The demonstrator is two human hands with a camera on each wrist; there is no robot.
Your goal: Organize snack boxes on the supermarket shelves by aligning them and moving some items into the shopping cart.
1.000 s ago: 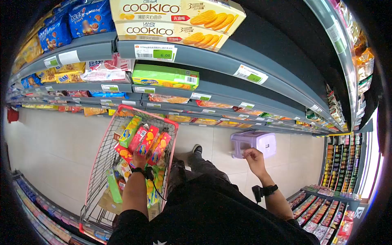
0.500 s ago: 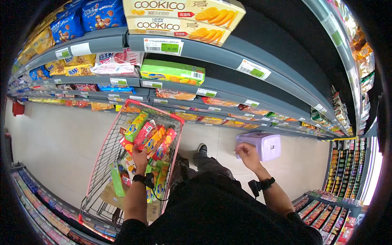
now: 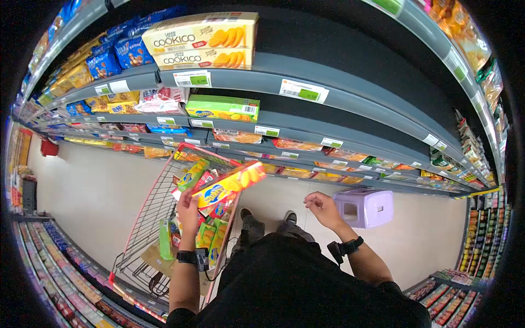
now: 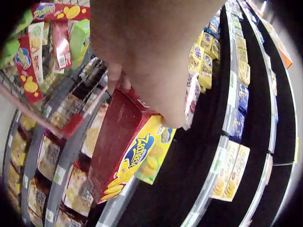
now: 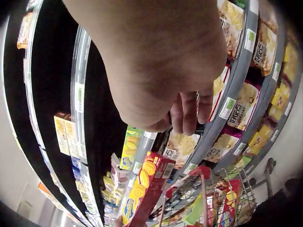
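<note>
While my left hand (image 3: pixel 188 206) grips one red-and-yellow biscuit box (image 3: pixel 229 185) by its near end, fingers curled round it, I hold that box lifted above the cart (image 3: pixel 146 218), its far end pointing toward the shelves (image 3: pixel 350 109). From the left wrist view the same box (image 4: pixel 125 156) shows a red side and a yellow face with a blue logo. My right hand (image 3: pixel 322 208) hangs free with fingers loosely curled, holding nothing, just beside one purple stool (image 3: pixel 365 208) on the floor. Two Cookico boxes (image 3: pixel 202 41) sit stacked on an upper shelf, one green box (image 3: pixel 221 107) below them. Several more packs lie in the cart; I cannot count them exactly
</note>
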